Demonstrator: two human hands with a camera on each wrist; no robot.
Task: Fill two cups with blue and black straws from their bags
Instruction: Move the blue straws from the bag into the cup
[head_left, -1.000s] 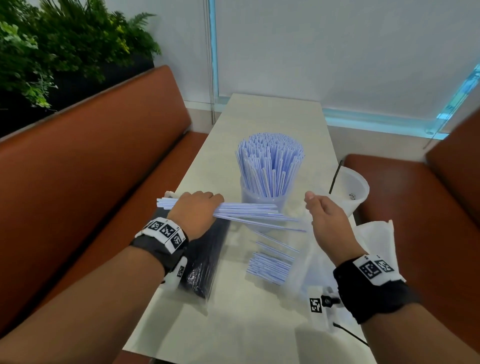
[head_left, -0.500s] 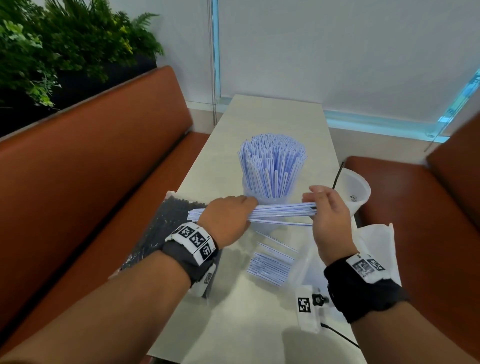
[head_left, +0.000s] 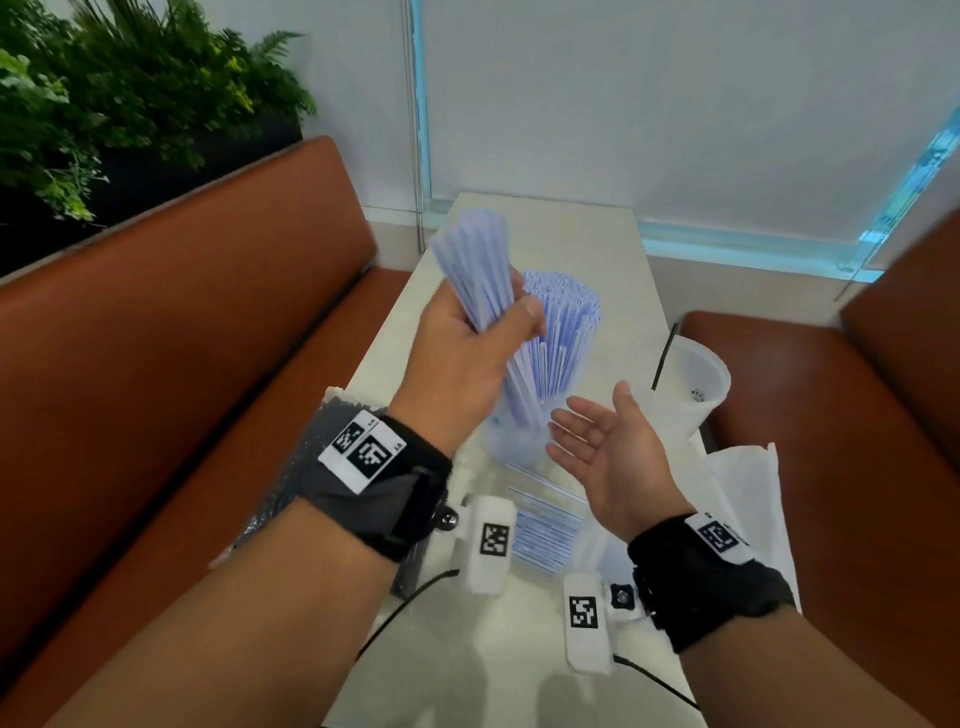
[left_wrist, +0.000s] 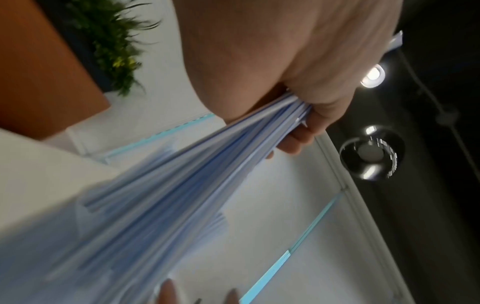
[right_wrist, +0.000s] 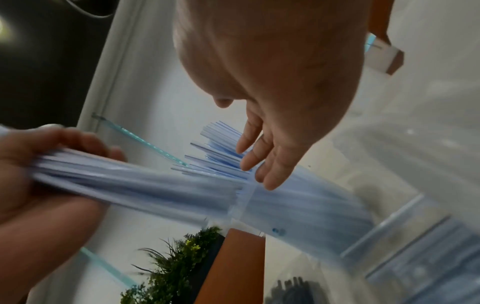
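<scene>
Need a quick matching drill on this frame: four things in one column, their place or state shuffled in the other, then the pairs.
Things:
1. left hand
2. right hand
3. clear cup
4. white cup

States:
A. stands to the right on the table, one black straw leaning in it
B. open, palm up, beside the clear cup
C. packed with blue straws standing upright
D. grips a bundle of blue straws, angled down towards the clear cup

Pairs: 1-D, 2-B, 3-C, 4-A
</scene>
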